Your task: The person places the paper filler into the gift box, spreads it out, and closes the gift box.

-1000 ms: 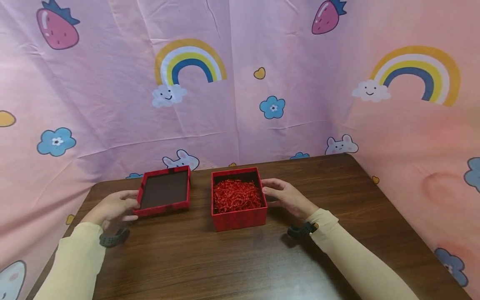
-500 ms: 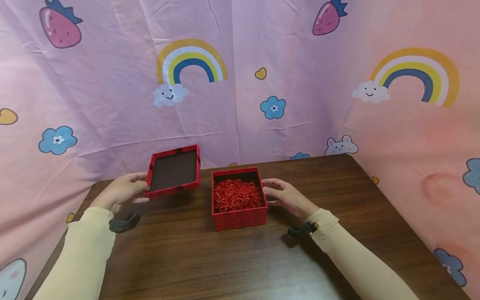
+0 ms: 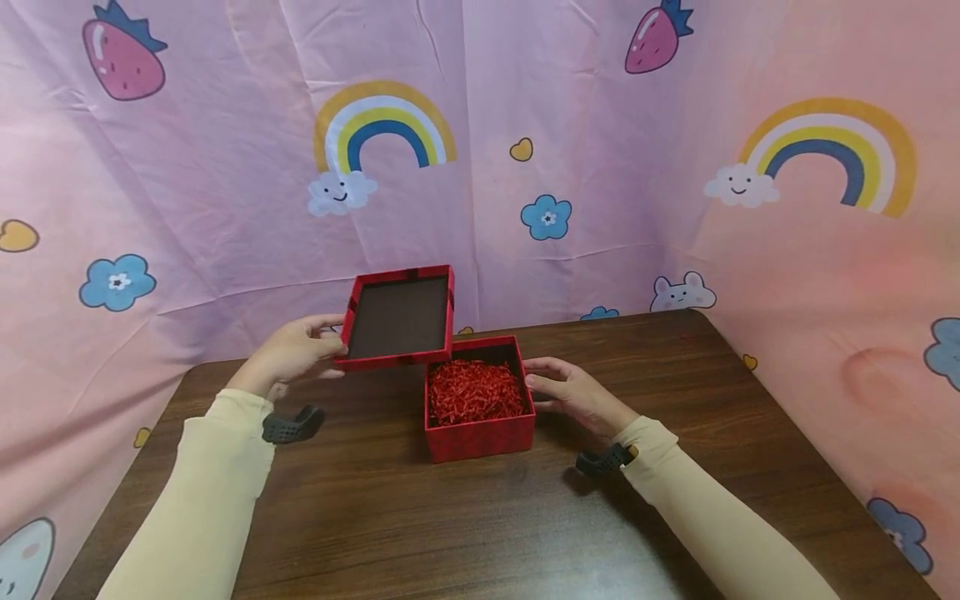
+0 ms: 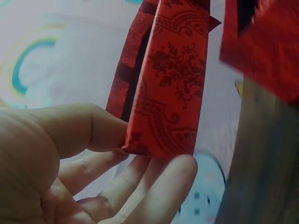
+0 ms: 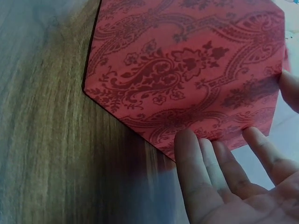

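My left hand (image 3: 296,352) holds a red box lid (image 3: 397,318) by its left edge, raised above the table. The lid's dark inside faces me, and its right corner overlaps the back left of the red box (image 3: 483,440). In the left wrist view the thumb and fingers pinch one end of the patterned lid (image 4: 173,84). The box stands upright, filled with red shredded paper (image 3: 476,396). My right hand (image 3: 573,393) rests against the box's right side. In the right wrist view, its fairly straight fingers (image 5: 189,161) touch the box's patterned wall (image 5: 182,70).
The brown wooden table (image 3: 480,525) carries the box and ends at a back edge behind it. A printed cloth (image 3: 480,108) with rainbows, strawberries and flowers hangs behind and to the right. Dark bands (image 3: 292,427) are worn on both wrists.
My left hand has lifted the lid off the table and carried it up and to the right, until it overlaps the box's back left. The right hand and the box have stayed in place.
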{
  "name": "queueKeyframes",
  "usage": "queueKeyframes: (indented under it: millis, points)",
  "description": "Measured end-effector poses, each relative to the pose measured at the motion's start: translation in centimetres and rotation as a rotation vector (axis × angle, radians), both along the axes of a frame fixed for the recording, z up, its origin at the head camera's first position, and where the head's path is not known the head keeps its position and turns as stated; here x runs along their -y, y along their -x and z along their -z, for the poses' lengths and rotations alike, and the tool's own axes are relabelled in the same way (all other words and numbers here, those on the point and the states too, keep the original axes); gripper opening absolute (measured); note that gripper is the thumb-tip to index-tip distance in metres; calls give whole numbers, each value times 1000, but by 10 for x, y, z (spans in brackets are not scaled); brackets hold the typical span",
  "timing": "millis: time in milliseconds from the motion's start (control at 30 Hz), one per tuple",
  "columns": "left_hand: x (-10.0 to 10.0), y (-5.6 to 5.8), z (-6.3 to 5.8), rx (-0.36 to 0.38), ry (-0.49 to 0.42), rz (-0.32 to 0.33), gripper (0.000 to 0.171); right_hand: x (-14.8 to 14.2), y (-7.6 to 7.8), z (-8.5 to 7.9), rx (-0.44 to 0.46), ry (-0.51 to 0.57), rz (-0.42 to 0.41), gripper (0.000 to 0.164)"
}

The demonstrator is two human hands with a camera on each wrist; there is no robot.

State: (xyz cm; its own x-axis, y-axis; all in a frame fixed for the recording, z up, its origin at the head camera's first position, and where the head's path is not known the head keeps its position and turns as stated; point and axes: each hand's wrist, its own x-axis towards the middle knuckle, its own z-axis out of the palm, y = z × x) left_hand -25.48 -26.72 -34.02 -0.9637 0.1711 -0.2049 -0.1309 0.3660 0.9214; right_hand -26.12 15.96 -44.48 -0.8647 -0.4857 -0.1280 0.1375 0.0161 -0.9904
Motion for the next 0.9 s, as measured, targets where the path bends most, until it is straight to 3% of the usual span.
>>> queueKeyframes:
  millis: [167, 400, 567, 767, 900]
  points:
    - [-31, -2, -13, 14, -9, 16, 68, 1, -1, -7, -33, -21, 26, 50]
    - [-69, -1, -20, 26, 31, 43, 65, 11, 0, -44, -395, -254, 218, 38]
    - [-90, 0, -18, 10, 41, 57, 63, 23, -3, -74, -382, -217, 287, 43]
    - [-102, -2, -13, -18, 23, 29, 64, 27, -1, -85, -359, -283, 295, 46]
    - [-105, -8, -8, -154, 88, 6, 67, 26, 0, -85, -379, -266, 306, 49]
